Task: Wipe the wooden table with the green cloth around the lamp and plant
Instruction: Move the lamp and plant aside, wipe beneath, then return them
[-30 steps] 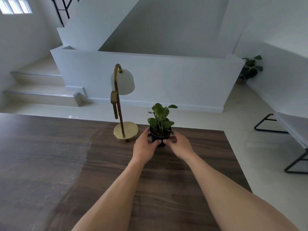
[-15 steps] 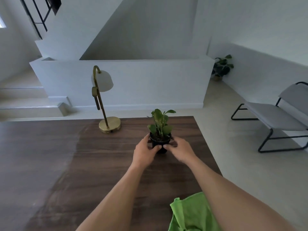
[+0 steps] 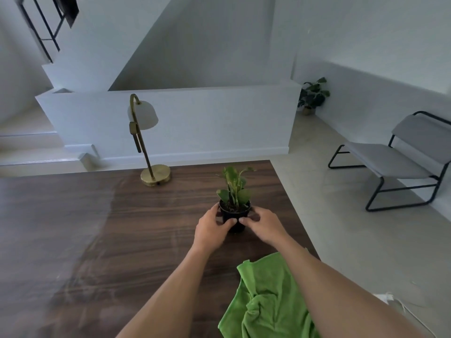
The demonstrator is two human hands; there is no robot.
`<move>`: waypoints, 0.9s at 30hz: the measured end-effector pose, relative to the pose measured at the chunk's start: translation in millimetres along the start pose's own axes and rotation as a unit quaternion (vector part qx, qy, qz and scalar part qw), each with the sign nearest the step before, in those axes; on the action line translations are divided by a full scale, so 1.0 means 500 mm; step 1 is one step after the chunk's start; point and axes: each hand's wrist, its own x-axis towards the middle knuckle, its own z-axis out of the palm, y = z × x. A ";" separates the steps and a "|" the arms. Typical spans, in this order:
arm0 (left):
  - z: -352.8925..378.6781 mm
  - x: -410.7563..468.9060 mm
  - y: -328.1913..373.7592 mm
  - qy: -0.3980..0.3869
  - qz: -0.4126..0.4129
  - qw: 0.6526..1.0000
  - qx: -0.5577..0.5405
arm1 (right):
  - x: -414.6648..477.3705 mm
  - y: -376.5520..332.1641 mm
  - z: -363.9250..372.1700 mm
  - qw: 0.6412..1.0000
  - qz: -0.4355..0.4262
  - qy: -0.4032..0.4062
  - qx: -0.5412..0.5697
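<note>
A small green plant point(image 3: 233, 191) in a black pot stands on the dark wooden table point(image 3: 146, 228), toward its right side. My left hand point(image 3: 212, 228) and my right hand point(image 3: 262, 225) both grip the pot from either side. A brass lamp point(image 3: 146, 140) with a white shade stands at the table's far edge, left of the plant. The green cloth point(image 3: 266, 298) lies crumpled on the table near me, partly under my right forearm.
The table's right edge runs close beside the plant and cloth. A grey chair point(image 3: 400, 157) with a black frame stands on the floor to the right. A low white wall and stairs lie beyond the table. A larger potted plant point(image 3: 312, 96) sits in the far corner.
The plant, held in both hands, has moved away from the lamp toward the table's right side and nearer me. The view has shifted right, and the green cloth has come into sight.
</note>
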 end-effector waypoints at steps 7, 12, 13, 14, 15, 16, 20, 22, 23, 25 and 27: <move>0.007 -0.026 -0.014 0.004 -0.004 1.000 -0.013 | -0.023 0.010 0.015 1.000 -0.002 0.007 -0.007; 0.012 -0.042 -0.027 0.003 -0.004 1.000 -0.019 | -0.041 0.024 0.029 1.000 0.011 0.016 0.010; 0.013 -0.043 -0.030 0.003 -0.003 1.000 -0.017 | -0.044 0.025 0.032 1.000 0.011 0.020 0.014; 0.013 -0.044 -0.033 0.002 -0.004 1.000 -0.018 | -0.047 0.025 0.034 0.999 0.011 0.023 0.019; 0.014 -0.045 -0.033 0.002 -0.004 1.000 -0.020 | -0.052 0.025 0.036 0.999 0.011 0.026 0.027; 0.015 -0.046 -0.035 0.003 -0.005 1.000 -0.022 | -0.057 0.023 0.038 0.999 0.011 0.028 0.034; 0.023 -0.048 -0.044 0.000 -0.018 1.000 -0.021 | -0.070 0.020 0.044 0.998 0.013 0.039 0.042; 0.025 -0.052 -0.045 0.000 -0.023 1.000 -0.017 | -0.074 0.017 0.045 0.999 0.018 0.038 0.033; 0.027 -0.052 -0.046 0.000 -0.024 1.000 -0.015 | -0.076 0.016 0.045 0.999 0.022 0.036 0.030; 0.027 -0.055 -0.045 -0.007 -0.031 0.999 -0.011 | -0.083 0.013 0.045 0.999 0.024 0.029 0.019; 0.027 -0.055 -0.043 -0.023 -0.049 0.998 -0.008 | -0.093 0.011 0.045 0.999 0.025 0.027 0.014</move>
